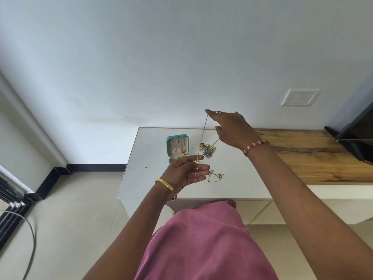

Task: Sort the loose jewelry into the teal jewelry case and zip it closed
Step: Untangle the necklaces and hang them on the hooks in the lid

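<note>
— What have your hands got?

— My right hand [230,128] is raised above the white counter [153,184], fingers mostly spread, with a thin metal chain necklace [204,134] caught at the fingertips up top. The chain hangs down in two strands. My left hand [187,172] is lower, palm turned up, fingers loosely curled round the bottom end of that chain.

— And the case?

— The small teal zip-up jewelry case [177,147] stands open near the counter's back left corner, lid upright, pale lining showing, with something gold tucked in the lid pocket. Its base is partly hidden behind my left hand.

— The rest of the jewelry?

— A tangled heap of gold and silver pieces [207,150] lies just right of the case, under the hanging chain. A second fine chain with a small pendant [217,176] sits nearer the front edge, just beside my left fingertips.

— Anything else?

— A wooden counter section [312,156] joins on the right, with a black screen [355,134] at its far end.
</note>
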Demonstrator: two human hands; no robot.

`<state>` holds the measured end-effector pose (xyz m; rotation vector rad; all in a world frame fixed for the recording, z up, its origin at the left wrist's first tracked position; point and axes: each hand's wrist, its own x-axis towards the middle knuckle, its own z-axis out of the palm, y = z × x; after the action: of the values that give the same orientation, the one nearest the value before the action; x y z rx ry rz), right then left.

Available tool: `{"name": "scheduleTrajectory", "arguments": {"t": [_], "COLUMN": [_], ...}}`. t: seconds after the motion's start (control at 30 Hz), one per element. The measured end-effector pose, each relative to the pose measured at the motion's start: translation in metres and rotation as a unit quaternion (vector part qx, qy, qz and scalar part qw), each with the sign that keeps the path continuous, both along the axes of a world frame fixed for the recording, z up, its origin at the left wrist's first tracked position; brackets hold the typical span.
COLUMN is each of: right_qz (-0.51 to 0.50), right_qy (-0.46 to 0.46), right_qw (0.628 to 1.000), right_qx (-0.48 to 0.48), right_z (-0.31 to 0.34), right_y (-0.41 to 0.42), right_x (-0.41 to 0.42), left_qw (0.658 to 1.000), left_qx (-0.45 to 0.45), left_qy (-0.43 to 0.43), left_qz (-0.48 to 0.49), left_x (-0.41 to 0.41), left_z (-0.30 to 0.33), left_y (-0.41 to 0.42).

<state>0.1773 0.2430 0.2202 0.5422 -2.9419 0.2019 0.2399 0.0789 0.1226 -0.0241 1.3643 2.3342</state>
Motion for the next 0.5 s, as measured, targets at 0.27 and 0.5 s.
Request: {"name": "scheduleTrajectory", "arguments": {"t": [0.27, 0.5], "right_qz": [-0.002, -0.02], "right_qy": [-0.052, -0.099], "right_qw": [0.999, 0.994], "right_qx": [-0.002, -0.041], "right_z": [-0.018, -0.015], "right_y": [0.016, 0.015], "right_x": [0.0, -0.001], "left_qw": [0.996, 0.992], "left_qx": [-0.029, 0.006], "left_qy": [-0.026, -0.092], "left_qz": [0.075, 0.088], "left_x": [-0.012, -0.014], "left_z": [0.001, 0.002], "left_y": [-0.008, -0.008]}}
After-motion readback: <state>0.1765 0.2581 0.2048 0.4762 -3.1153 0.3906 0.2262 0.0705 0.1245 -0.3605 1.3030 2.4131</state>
